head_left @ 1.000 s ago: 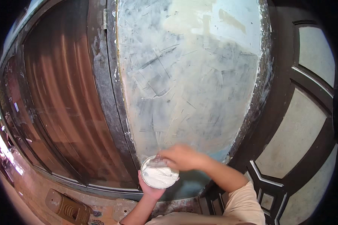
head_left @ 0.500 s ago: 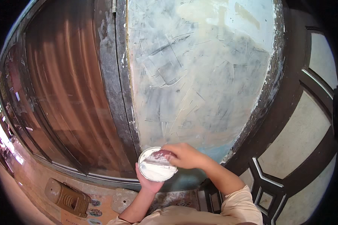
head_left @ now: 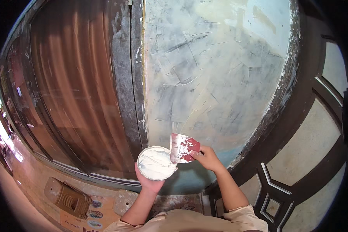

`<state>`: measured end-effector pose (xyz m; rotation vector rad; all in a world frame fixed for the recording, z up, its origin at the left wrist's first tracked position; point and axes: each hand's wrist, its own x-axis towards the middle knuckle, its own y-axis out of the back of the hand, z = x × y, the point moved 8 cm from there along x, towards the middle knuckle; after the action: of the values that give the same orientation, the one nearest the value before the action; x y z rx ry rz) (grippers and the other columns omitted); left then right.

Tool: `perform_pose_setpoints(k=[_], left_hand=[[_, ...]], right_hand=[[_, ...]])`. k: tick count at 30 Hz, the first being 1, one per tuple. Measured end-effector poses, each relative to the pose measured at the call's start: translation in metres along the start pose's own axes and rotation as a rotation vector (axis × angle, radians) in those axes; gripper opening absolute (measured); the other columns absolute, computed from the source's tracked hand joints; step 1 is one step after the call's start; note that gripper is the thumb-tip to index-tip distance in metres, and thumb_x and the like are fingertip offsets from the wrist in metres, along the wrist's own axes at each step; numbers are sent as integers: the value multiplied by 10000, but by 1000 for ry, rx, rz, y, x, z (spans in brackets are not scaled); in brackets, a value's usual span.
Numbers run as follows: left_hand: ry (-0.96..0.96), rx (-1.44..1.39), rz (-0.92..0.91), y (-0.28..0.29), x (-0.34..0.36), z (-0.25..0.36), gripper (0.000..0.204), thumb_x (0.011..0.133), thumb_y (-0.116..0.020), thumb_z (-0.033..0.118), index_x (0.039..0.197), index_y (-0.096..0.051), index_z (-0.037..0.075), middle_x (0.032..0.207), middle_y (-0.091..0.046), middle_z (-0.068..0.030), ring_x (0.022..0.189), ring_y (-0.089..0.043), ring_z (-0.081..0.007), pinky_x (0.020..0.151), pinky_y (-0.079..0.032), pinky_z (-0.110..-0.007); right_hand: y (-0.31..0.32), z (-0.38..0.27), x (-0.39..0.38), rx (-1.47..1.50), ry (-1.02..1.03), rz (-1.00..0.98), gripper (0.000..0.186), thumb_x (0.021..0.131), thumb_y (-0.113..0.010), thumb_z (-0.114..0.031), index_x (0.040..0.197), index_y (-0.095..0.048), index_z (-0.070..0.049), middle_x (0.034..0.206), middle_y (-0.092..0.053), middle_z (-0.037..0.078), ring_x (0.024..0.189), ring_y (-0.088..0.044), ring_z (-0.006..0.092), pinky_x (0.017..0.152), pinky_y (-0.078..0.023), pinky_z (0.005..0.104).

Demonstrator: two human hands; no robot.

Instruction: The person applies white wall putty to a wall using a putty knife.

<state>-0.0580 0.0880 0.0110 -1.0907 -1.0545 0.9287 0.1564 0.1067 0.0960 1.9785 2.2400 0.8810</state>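
Note:
My left hand holds a round tub of white putty from below and the side, with its fingers partly hidden under it. The putty's surface is smeared and uneven. In my right hand is a red putty scraper, gripped by its near right corner and smeared with white across its blade. The scraper stands at the tub's right rim, over the lower part of the wall panel. In front of me the wall panel carries patchy grey and cream filler with scrape marks.
A dark wooden frame post divides the panel from glazing with a brown curtain on the left. To the right is a dark door with pale inset panels. A brown plastic stool stands on the floor at lower left.
My right hand has lifted the scraper out of the tub and moved right, turning its blade upward. The tub has shifted slightly left and my view has moved a little.

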Motion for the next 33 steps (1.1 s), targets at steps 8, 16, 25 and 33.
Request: perform_pose_setpoints(k=[8,16,25,33], left_hand=[[-51,-3,-3,3,5,19,871,906,-395,718,1567,-333,154,1612,-333,-159,1452,-334,-458,1109,-242,-786],[13,-141,-20,0,-4,16,829,930,-355,703,1557,-367,160,1601,-364,-145,1439,-365,-442,1131,-271,-729],[-44,-100,128,28,-17,44,821,929,-332,702,1560,-361,177,1601,-359,-135,1435,-363,-450,1132,-275,-726],[-23,-10,99,33,-23,59,843,892,-382,718,1557,-357,199,1609,-341,-133,1436,-347,-471,1076,-260,-810]], right_hand=[[-21,43,-20,226,-350,-228,389,1033,-589,-407,958,-701,-42,807,-724,86,607,-633,116,547,-486,268],[-37,18,-23,471,-233,-215,348,1053,-520,-150,1360,-570,6,1089,-733,142,855,-721,182,745,-564,308],[-24,-36,18,708,-185,-325,506,953,-634,-51,1446,-529,-13,1422,-562,121,1236,-569,169,1044,-464,327],[5,-156,103,-77,424,176,207,938,-629,-39,1138,-685,-45,1028,-620,75,813,-595,162,715,-498,285]])
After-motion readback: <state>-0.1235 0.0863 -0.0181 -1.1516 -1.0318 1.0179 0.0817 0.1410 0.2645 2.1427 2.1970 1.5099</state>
